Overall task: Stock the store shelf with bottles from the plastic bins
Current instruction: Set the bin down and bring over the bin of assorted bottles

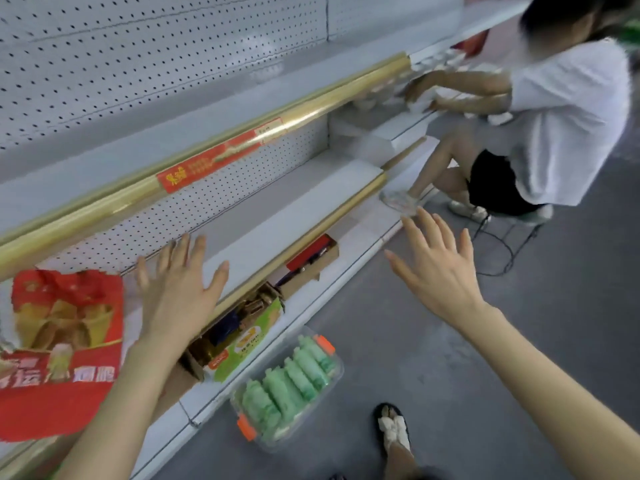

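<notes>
Left hand [180, 289] spread flat, empty, over middle shelf [287, 206]; right hand [436, 268] open, empty, above aisle floor [433, 368]. Green bottles [291, 379] lie in clear plastic bin [311, 414] on floor beside shelf base, probably parked there for easy reach.

We face a white, pegboard-backed shelf [298, 206] whose boards have gold front rails [311, 109]; the upper rail bears a red label [221, 157]. At the near left end of the middle board we see a red snack bag [65, 341]. On the bottom board an open green-and-white carton [249, 341] sits beside a brown cardboard box [311, 268] farther along. On the grey floor [485, 341], just beside the shelf base, lies a clear plastic bin [337, 370] with orange latches, packed with green bottles [287, 379]. Far right, a wire stool [509, 244] stands on the floor.
</notes>
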The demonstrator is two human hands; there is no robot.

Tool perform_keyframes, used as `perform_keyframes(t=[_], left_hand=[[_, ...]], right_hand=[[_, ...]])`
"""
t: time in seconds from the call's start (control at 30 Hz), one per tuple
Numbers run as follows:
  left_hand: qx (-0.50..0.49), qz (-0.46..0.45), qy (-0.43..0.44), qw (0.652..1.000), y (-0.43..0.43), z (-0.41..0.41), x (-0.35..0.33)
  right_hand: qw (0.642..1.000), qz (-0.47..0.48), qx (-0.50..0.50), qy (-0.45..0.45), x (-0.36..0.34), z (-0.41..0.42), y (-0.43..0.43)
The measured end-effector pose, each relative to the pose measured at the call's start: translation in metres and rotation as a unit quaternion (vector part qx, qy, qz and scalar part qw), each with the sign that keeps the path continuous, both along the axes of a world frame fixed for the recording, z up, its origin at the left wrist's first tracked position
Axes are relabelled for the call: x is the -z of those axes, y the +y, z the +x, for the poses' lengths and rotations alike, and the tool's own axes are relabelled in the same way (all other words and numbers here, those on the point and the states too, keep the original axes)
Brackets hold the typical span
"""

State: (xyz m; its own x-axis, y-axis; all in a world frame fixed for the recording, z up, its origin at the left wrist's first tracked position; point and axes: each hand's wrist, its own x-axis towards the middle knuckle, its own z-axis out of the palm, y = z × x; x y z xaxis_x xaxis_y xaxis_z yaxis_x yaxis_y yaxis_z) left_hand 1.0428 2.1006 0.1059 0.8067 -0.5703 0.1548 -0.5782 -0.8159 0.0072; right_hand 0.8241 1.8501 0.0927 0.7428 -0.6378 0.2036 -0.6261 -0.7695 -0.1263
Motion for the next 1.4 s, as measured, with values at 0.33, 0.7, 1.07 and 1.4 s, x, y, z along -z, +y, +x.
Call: perform_keyframes(t=[0.33,0.7,1.07,1.4], left_hand=[[0.198,-0.002,0.051,0.979,-0.168,-0.065,0.017],[0.327,0.007,0.046,0.944,-0.391,-0.172,0.032],[0.441,0.02,0.077,0.894,-0.558,-0.292,0.042],[0.55,0.05,0.075,0.831,-0.732,-0.351,0.06]], right_hand=[[0.976,0.085,0.199,-0.031,0.024,-0.11,-0.062],[0.926,0.108,0.36,-0.03,0.044,-0.258,-0.192],[0.866,0.115,0.484,-0.044,0.051,-0.37,-0.285],[0.794,0.142,0.591,-0.018,0.074,-0.411,-0.374]])
